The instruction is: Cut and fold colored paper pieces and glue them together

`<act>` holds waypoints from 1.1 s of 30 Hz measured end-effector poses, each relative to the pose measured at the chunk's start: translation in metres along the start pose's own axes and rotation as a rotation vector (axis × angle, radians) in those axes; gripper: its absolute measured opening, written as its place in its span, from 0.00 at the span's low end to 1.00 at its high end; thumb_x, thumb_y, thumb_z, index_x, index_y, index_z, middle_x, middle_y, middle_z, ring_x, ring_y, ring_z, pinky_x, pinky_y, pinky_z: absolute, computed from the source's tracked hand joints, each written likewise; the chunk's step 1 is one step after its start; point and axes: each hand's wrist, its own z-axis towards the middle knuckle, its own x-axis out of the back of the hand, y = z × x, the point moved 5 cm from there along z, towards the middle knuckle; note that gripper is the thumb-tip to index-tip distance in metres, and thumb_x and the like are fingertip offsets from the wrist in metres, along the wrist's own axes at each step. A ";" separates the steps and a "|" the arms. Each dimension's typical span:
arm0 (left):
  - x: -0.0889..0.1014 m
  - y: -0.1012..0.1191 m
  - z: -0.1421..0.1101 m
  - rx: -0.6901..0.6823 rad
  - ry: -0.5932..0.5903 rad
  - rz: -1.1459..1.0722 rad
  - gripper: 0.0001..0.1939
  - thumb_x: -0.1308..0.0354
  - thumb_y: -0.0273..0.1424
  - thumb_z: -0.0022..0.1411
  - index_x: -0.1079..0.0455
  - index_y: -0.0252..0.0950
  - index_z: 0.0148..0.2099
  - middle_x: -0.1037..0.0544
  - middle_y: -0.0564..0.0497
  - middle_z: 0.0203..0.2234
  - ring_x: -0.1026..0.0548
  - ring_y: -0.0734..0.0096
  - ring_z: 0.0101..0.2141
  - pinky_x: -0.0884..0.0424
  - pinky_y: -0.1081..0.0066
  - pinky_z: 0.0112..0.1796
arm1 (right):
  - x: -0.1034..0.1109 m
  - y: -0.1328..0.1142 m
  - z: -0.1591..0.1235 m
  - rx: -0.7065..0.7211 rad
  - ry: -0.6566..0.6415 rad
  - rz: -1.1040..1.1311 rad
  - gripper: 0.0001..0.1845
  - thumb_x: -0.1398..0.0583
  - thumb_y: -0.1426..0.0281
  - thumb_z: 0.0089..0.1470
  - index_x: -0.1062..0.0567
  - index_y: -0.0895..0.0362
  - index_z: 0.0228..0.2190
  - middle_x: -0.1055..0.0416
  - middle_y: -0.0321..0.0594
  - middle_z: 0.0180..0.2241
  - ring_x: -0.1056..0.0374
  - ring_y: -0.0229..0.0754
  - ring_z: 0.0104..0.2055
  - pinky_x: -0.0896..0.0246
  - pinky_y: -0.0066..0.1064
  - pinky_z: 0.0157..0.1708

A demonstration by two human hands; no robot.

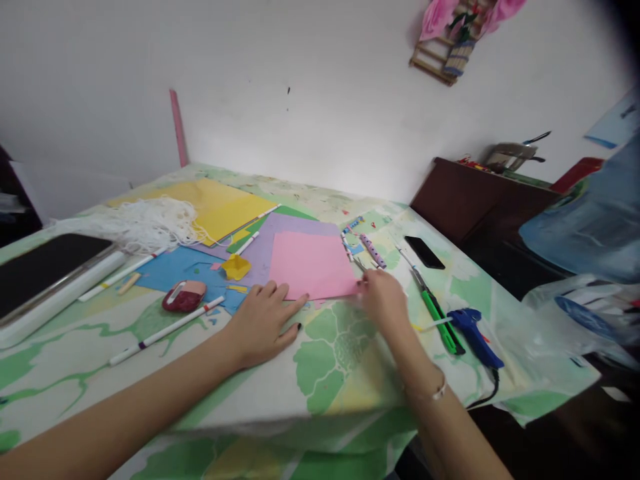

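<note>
Resting with fingers parted, the left hand (263, 323) touches the pink paper (313, 263) just beyond it; the blurred right hand (383, 300) meets the paper's near-right corner, grip unclear.

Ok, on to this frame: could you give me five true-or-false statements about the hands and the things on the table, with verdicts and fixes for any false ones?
1. The left hand is at the near left corner of the pink sheet. True.
2. The blue glue gun lies to the right of the green cutter. True.
3. The right hand grips the green cutter. False: it is at the pink sheet's near right corner.
4. The pink sheet is covered by another sheet. False: it lies on top of a purple sheet.
5. White string lies heaped left of the pink sheet. True.
</note>
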 end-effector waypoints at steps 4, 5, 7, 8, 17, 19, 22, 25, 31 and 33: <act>0.001 0.001 0.000 0.008 0.015 0.011 0.23 0.55 0.39 0.62 0.37 0.40 0.57 0.32 0.40 0.42 0.37 0.52 0.42 0.41 0.56 0.39 | -0.021 -0.075 -0.051 0.597 0.104 0.125 0.25 0.54 0.67 0.61 0.39 0.65 0.56 0.41 0.52 0.58 0.48 0.49 0.61 0.53 0.40 0.58; 0.002 0.001 0.000 0.009 0.014 0.013 0.23 0.55 0.40 0.62 0.35 0.39 0.56 0.32 0.40 0.42 0.37 0.51 0.42 0.41 0.56 0.39 | -0.028 -0.082 -0.058 0.627 0.079 0.133 0.26 0.55 0.66 0.62 0.42 0.67 0.58 0.44 0.53 0.60 0.50 0.50 0.62 0.55 0.43 0.59; 0.002 0.001 -0.001 0.007 0.011 0.013 0.23 0.54 0.41 0.62 0.34 0.38 0.55 0.32 0.40 0.42 0.37 0.51 0.42 0.41 0.56 0.39 | -0.037 -0.086 -0.065 0.624 0.018 0.135 0.29 0.57 0.64 0.63 0.46 0.69 0.60 0.48 0.55 0.61 0.54 0.51 0.64 0.58 0.48 0.60; 0.002 0.001 -0.001 0.005 0.011 0.015 0.24 0.55 0.42 0.62 0.35 0.38 0.55 0.32 0.40 0.42 0.37 0.51 0.42 0.41 0.56 0.39 | -0.040 -0.085 -0.065 0.610 -0.005 0.135 0.30 0.57 0.63 0.63 0.48 0.68 0.60 0.49 0.54 0.62 0.55 0.51 0.64 0.59 0.50 0.60; -0.001 -0.001 -0.004 0.003 0.040 -0.020 0.25 0.54 0.37 0.62 0.40 0.39 0.60 0.31 0.40 0.43 0.35 0.53 0.42 0.40 0.57 0.40 | -0.036 -0.048 -0.056 0.506 -0.043 0.129 0.30 0.54 0.61 0.61 0.48 0.63 0.61 0.51 0.48 0.63 0.57 0.49 0.65 0.61 0.52 0.60; -0.003 -0.002 -0.007 0.000 0.052 -0.038 0.24 0.54 0.36 0.62 0.39 0.36 0.60 0.31 0.39 0.45 0.35 0.53 0.45 0.39 0.56 0.43 | -0.037 -0.037 -0.054 0.471 -0.058 0.118 0.30 0.54 0.62 0.62 0.48 0.63 0.61 0.52 0.48 0.63 0.57 0.48 0.65 0.61 0.52 0.60; -0.004 -0.006 -0.016 -0.002 0.071 -0.075 0.24 0.53 0.34 0.62 0.39 0.31 0.59 0.31 0.38 0.48 0.36 0.53 0.48 0.39 0.56 0.48 | -0.038 -0.021 -0.051 0.432 -0.080 0.098 0.30 0.54 0.62 0.62 0.49 0.63 0.61 0.53 0.47 0.63 0.58 0.48 0.65 0.60 0.52 0.60; -0.004 -0.013 -0.029 0.018 0.092 -0.094 0.23 0.52 0.33 0.62 0.37 0.27 0.57 0.30 0.37 0.49 0.35 0.54 0.50 0.39 0.57 0.50 | -0.038 -0.010 -0.050 0.406 -0.068 0.077 0.31 0.54 0.61 0.61 0.50 0.64 0.61 0.54 0.48 0.64 0.59 0.48 0.66 0.60 0.50 0.60; 0.003 -0.020 -0.045 0.060 0.144 -0.105 0.22 0.51 0.32 0.60 0.35 0.26 0.54 0.28 0.35 0.47 0.33 0.52 0.50 0.36 0.55 0.50 | -0.041 -0.003 -0.049 0.364 -0.038 0.054 0.32 0.55 0.60 0.61 0.49 0.65 0.61 0.53 0.48 0.63 0.58 0.49 0.65 0.59 0.48 0.61; 0.005 -0.020 -0.045 0.063 0.147 -0.114 0.21 0.50 0.32 0.60 0.35 0.26 0.54 0.28 0.35 0.47 0.33 0.52 0.50 0.36 0.54 0.49 | -0.042 -0.004 -0.049 0.355 -0.027 0.064 0.32 0.55 0.60 0.61 0.48 0.65 0.61 0.52 0.49 0.63 0.58 0.49 0.65 0.60 0.48 0.61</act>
